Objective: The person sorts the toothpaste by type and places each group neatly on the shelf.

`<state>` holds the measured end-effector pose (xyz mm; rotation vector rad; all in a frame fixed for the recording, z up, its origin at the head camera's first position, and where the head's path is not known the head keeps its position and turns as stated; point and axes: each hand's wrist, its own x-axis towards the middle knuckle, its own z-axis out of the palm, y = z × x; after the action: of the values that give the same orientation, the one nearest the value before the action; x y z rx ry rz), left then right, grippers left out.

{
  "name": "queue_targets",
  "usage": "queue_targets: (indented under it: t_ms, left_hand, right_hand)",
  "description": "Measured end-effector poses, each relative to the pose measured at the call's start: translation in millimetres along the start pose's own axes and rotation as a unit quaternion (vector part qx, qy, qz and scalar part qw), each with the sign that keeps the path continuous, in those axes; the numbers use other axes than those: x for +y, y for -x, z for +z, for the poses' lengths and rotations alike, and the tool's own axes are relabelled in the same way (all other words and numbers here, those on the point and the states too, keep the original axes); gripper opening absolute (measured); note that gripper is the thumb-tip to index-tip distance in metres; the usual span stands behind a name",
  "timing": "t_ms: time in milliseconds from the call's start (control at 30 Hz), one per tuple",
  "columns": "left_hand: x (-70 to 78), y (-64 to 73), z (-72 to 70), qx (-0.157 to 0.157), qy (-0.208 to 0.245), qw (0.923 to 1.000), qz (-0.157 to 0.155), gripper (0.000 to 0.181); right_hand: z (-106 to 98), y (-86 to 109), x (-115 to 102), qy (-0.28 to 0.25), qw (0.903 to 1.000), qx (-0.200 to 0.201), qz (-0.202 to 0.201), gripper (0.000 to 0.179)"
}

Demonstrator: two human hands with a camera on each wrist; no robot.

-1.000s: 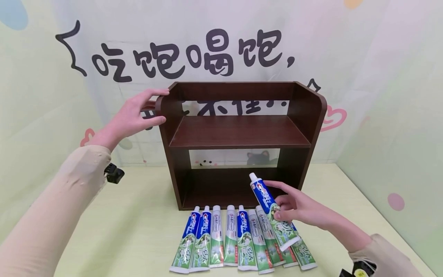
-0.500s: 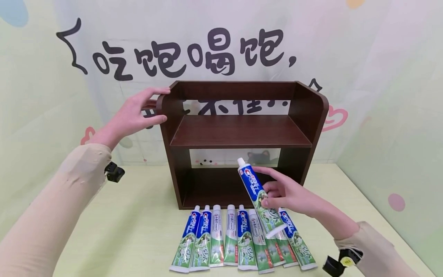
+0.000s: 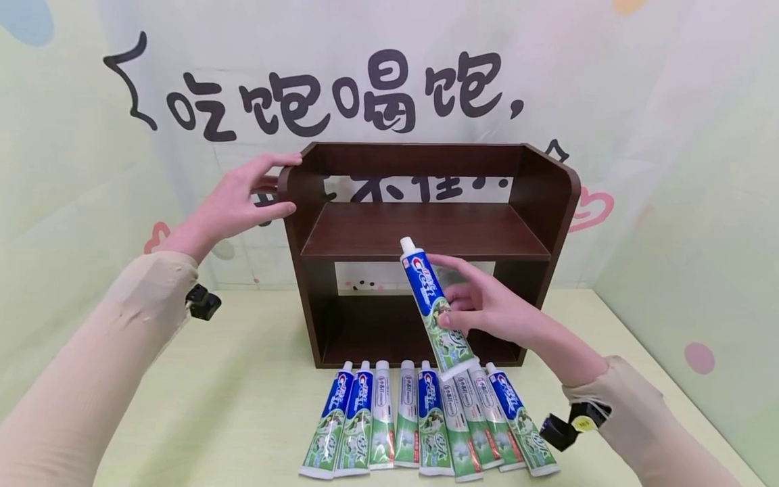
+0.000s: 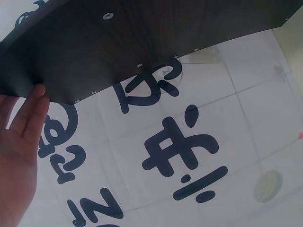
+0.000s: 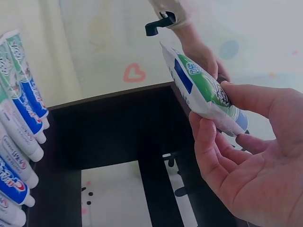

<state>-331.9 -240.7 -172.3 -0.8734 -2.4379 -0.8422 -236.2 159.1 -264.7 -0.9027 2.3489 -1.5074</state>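
Note:
In the head view my right hand (image 3: 496, 304) holds a blue, green and white toothpaste tube (image 3: 429, 297) with the thumb on its front, its white cap pointing up and to the left. The tube tilts in front of a dark brown two-tier shelf (image 3: 426, 230), its cap near the height of the middle board. The right wrist view shows the thumb and fingers on both sides of the tube (image 5: 203, 87). My left hand (image 3: 234, 199) rests on the shelf's upper left side with fairly straight fingers. In the left wrist view, those fingers (image 4: 35, 106) touch the outer side panel.
A fanned row of several toothpaste tubes, blue-green ones (image 3: 331, 423) and white-green ones (image 3: 382, 419), lies on the pale table (image 3: 225, 379) before the shelf. Behind the shelf hangs a light backdrop (image 3: 341, 40) with large black characters.
My right hand has carried the toothpaste tube up and to the left from above the row's right end to before the shelf. My left hand has stayed at the shelf's side.

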Motion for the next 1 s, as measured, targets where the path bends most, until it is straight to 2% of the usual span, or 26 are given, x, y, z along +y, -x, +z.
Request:
queue_targets:
  t_ms: [200,467,733,1000]
  left_hand:
    - [-0.5,0.4,1.2,-0.002,0.001,1.0,0.006,0.066]
    - [0.1,0.8,1.5,0.0,0.002,1.0,0.005,0.066]
    - [-0.8,-2.2,1.4,0.0,-0.014,0.9999,0.002,0.066]
    - [2.1,-0.4,0.0,-0.003,-0.007,1.0,-0.006,0.066]
  right_hand:
    - [-3.6,-19.8,-9.4,-0.005,0.9998,0.02,-0.006,0.079]
    - [-8.7,-52.5,-23.4,-0.01,0.9964,0.084,-0.009,0.082]
    - [-12.0,-82.2,-35.3,-0.043,0.9926,0.113,-0.013,0.08]
    - [-6.9,-119.9,-39.3,-0.086,0.9837,0.155,-0.03,0.079]
